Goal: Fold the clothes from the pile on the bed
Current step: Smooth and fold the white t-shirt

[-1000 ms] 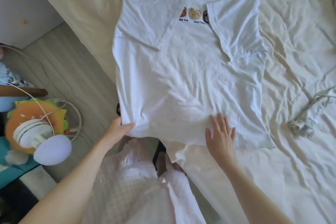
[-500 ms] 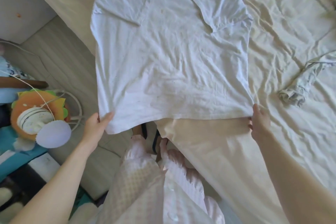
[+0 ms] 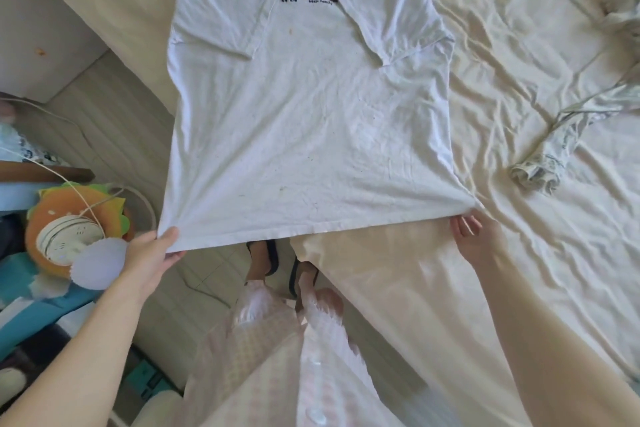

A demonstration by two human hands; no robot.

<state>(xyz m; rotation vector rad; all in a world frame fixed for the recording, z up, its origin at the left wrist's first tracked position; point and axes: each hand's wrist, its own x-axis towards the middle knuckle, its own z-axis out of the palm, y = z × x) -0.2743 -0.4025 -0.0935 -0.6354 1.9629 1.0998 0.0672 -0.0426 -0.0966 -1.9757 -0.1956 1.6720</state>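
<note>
Orange and green plush in the shape of a burger (image 3: 52,204) is seen at the far left on the floor side, with a white round device (image 3: 69,234) and its cord resting on it. Just right of it, the left hand (image 3: 152,253) pinches the near left corner of a white T-shirt (image 3: 311,132), thumb on top of the hem. The shirt is spread print-side up on the cream bed sheet (image 3: 536,62), its long axis running near to far, hem nearest and collar farthest, both sleeves folded inward over the chest; its left part overhangs the bed edge. The near right hem corner is gripped by the right hand (image 3: 474,236). Farther right, a crumpled pale garment (image 3: 543,166) lies on the sheet.
</note>
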